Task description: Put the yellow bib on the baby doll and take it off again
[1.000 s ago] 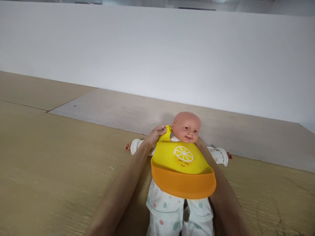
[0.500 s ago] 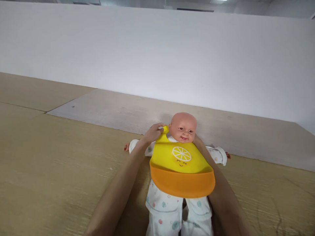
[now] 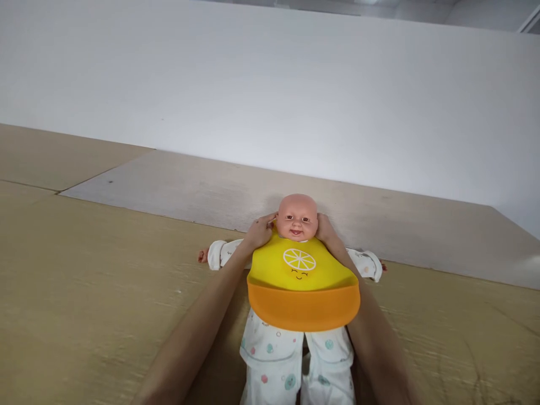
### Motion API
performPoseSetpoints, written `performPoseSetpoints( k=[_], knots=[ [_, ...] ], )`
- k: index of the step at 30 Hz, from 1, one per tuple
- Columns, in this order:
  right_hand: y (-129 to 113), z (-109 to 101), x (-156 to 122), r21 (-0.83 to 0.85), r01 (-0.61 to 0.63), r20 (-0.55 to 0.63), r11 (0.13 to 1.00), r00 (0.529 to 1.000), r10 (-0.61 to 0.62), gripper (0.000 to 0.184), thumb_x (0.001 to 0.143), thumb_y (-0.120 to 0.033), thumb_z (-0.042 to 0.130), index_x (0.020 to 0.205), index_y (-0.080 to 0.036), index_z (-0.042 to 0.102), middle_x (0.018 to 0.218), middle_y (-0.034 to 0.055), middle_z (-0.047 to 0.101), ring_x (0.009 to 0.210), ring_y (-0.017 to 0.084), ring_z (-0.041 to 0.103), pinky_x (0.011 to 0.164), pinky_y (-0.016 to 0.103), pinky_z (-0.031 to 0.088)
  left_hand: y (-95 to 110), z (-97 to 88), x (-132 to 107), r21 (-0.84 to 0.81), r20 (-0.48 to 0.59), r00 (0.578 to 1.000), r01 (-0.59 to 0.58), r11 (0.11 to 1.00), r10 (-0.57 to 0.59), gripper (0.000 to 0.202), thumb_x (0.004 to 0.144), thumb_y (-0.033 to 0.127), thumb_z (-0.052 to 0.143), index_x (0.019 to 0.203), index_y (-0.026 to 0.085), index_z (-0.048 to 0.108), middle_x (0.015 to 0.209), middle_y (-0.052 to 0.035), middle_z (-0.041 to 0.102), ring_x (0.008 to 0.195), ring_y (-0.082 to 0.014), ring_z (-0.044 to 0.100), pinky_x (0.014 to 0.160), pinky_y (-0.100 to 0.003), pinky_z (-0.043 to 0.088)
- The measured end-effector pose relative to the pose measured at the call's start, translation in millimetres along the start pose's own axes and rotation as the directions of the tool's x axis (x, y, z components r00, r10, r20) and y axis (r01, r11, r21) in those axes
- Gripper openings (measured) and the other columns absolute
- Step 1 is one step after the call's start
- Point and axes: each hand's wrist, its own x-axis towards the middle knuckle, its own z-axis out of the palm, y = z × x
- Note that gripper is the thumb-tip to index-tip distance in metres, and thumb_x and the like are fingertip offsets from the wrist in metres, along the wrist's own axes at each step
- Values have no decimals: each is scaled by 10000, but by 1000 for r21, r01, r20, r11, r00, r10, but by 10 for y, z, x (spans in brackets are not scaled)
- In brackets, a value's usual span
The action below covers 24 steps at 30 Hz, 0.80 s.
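Observation:
A bald baby doll [image 3: 297, 216] in white dotted pyjamas lies on its back on the tan table [image 3: 84, 292], arms spread. A yellow silicone bib [image 3: 301, 284] with an orange catch pocket and a lemon face covers its chest. My left hand [image 3: 260, 230] is closed on the bib's neck strap at the doll's left-hand side. My right hand [image 3: 324, 228] sits against the other side of the doll's neck, its fingers curled behind the head and mostly hidden there.
A paler grey board [image 3: 211, 191] lies under the doll's head and runs back to a white wall [image 3: 270, 90]. The tan table surface spreads to both sides of the doll.
The doll's head has turned from tilted to facing straight. My right hand has come up into view at its neck. My left hand has shifted closer to the neck.

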Motion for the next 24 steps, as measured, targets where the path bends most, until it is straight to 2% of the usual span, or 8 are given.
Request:
performPoseSetpoints(
  k=[5, 9, 14, 18, 21, 24],
  knots=[
    [-35, -36, -24, -121, -6, 42, 993, 999, 11, 145, 685, -209, 623, 792, -144, 696, 941, 77, 716, 969, 272, 598, 799, 299, 523, -31, 26, 6, 66, -36, 999, -28, 997, 31, 505, 818, 65, 385, 1245, 166, 633, 1218, -95, 688, 1078, -251, 653, 925, -336, 486],
    [-76, -54, -52, -192, -3, 59, 981, 998, 15, 215, 708, -202, 592, 872, -144, 718, 1015, 87, 718, 976, 259, 615, 809, 284, 512, -58, 66, 16, 81, -30, 999, -23, 996, 25, 491, 823, 76, 391, 1239, 166, 636, 1201, -97, 696, 1067, -256, 656, 901, -328, 491],
    [-179, -85, -80, -270, -33, 64, 962, 997, 52, 275, 705, -203, 608, 931, -109, 735, 1064, 173, 699, 929, 273, 652, 777, 289, 501, -80, 115, 17, 140, -33, 999, 24, 990, -19, 464, 827, 97, 410, 1217, 177, 649, 1155, -98, 716, 1038, -262, 663, 877, -324, 496],
    [-245, -87, -78, -359, -68, 72, 931, 992, 100, 322, 739, -246, 610, 1009, -122, 736, 1090, 161, 694, 937, 278, 661, 753, 284, 508, -97, 136, 11, 147, -43, 999, 20, 989, -14, 418, 869, 151, 400, 1197, 190, 655, 1127, -101, 724, 1025, -257, 666, 872, -323, 495],
    [-247, -84, -85, -345, -61, 80, 937, 992, 94, 362, 750, -252, 603, 1068, -124, 720, 1142, 142, 679, 982, 265, 657, 777, 270, 512, -109, 140, 7, 155, -39, 999, 4, 988, 2, 392, 870, 157, 399, 1155, 178, 668, 1099, -109, 730, 1004, -259, 667, 850, -322, 491],
    [-238, -124, -115, -257, -46, 106, 965, 991, 76, 399, 743, -220, 589, 1114, -127, 701, 1184, 122, 665, 1026, 264, 650, 794, 267, 515, -109, 138, 2, 167, -50, 999, -2, 986, 11, 373, 864, 149, 394, 1094, 178, 685, 1039, -107, 742, 951, -252, 671, 819, -314, 484]
  ],
)
